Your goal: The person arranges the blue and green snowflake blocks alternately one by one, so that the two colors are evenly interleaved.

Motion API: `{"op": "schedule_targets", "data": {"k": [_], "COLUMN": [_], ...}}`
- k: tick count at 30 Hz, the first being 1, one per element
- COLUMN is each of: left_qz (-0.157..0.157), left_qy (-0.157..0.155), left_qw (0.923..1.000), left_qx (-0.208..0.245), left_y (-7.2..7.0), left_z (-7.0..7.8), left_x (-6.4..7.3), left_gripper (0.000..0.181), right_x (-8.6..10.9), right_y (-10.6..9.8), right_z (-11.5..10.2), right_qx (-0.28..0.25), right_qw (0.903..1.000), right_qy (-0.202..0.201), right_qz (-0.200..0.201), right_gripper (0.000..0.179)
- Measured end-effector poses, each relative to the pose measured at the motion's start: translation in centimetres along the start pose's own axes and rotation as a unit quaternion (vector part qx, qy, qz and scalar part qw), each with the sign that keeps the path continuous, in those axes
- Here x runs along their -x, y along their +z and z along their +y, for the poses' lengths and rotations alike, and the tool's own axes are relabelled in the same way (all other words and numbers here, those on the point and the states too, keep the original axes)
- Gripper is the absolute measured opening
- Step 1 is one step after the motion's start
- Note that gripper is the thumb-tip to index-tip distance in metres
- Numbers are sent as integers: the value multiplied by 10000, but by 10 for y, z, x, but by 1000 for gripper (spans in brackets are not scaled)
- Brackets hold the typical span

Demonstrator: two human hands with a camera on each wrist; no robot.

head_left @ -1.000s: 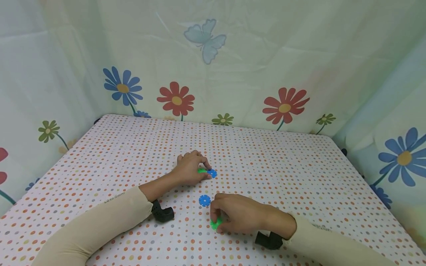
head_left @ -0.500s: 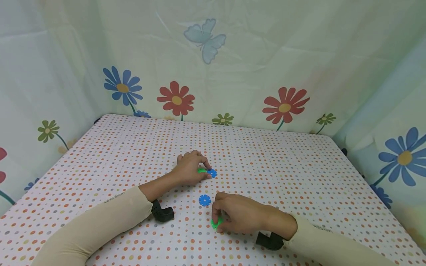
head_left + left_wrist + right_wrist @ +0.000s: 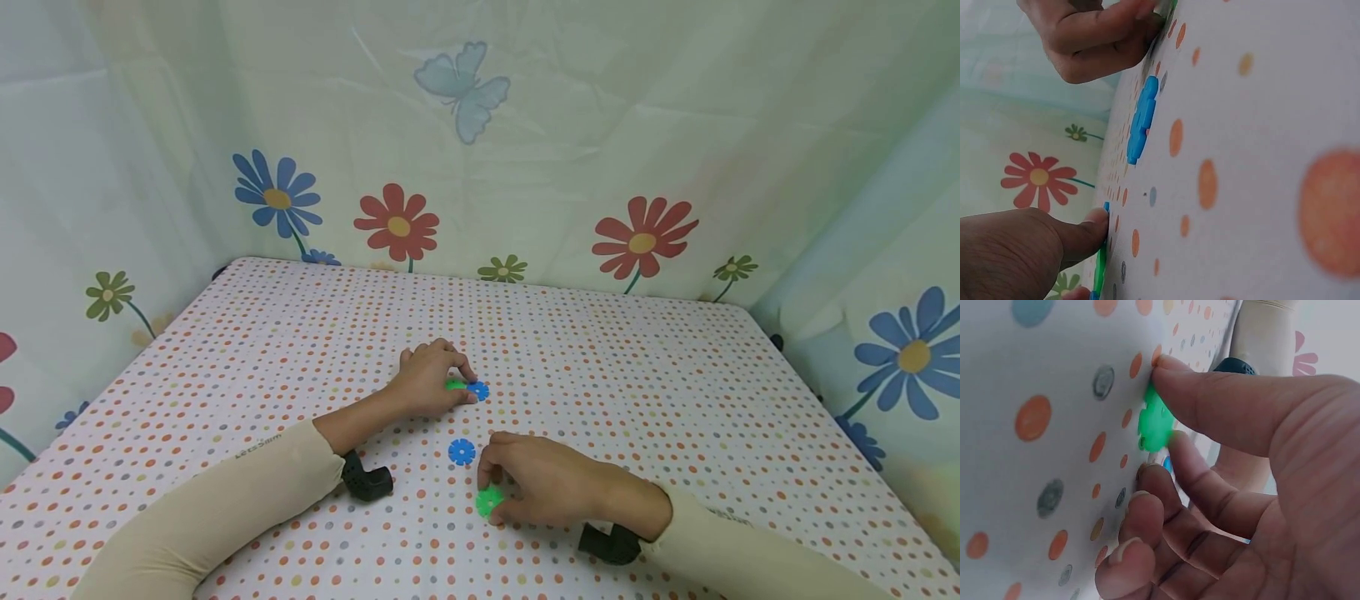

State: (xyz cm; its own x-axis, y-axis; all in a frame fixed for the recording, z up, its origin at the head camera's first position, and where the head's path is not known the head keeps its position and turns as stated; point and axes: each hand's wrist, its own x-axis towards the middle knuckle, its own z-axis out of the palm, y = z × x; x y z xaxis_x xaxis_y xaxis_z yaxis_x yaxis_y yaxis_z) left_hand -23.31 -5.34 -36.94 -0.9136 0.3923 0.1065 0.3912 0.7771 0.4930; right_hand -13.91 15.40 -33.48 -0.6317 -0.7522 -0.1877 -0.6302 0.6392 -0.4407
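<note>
My left hand (image 3: 431, 382) rests on the table, thumb and index finger around a green notched building disc (image 3: 454, 385) joined to a blue one (image 3: 478, 391). In the left wrist view the green disc (image 3: 1100, 269) shows blue at both ends; the fingers hide part of this row. Nearer the front, my right hand (image 3: 547, 482) pinches a loose green notched disc (image 3: 490, 502) at its edges with thumb and index finger. The right wrist view shows this green disc (image 3: 1157, 422) slightly tilted against the tabletop. Between the hands a single blue notched disc (image 3: 461, 452) lies flat.
A white tablecloth (image 3: 600, 358) with coloured dots covers the table. Curtains (image 3: 540, 167) printed with flowers and a butterfly hang behind it and at both sides. Black wrist mounts (image 3: 366, 479) sit under the sleeve cuffs.
My right hand has shifted slightly right with the green disc, and its index finger has moved up, so more of the disc shows. The left hand has stayed still.
</note>
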Motion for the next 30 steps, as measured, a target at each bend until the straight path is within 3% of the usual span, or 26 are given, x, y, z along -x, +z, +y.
{"op": "schedule_targets", "data": {"k": [10,20,30], "left_qz": [-20,-54,-29], "left_qy": [-21,-61,-26], "left_qw": [10000,9999,10000], "left_qx": [-69,-85,-76], "left_y": [0,0,-1], "left_z": [0,1,1], "left_x": [-1,-1,0], "left_gripper": [15,16,16], "right_x": [0,5,6], "right_y": [2,0,-5], "right_z": [0,1,5], "right_qx": [-194,-281,-415], "right_qw": [9990,9992,9990], "right_qy": [-269,-238,-180], "right_qz": [-294,-178,-37], "right_gripper": [19,30,28]}}
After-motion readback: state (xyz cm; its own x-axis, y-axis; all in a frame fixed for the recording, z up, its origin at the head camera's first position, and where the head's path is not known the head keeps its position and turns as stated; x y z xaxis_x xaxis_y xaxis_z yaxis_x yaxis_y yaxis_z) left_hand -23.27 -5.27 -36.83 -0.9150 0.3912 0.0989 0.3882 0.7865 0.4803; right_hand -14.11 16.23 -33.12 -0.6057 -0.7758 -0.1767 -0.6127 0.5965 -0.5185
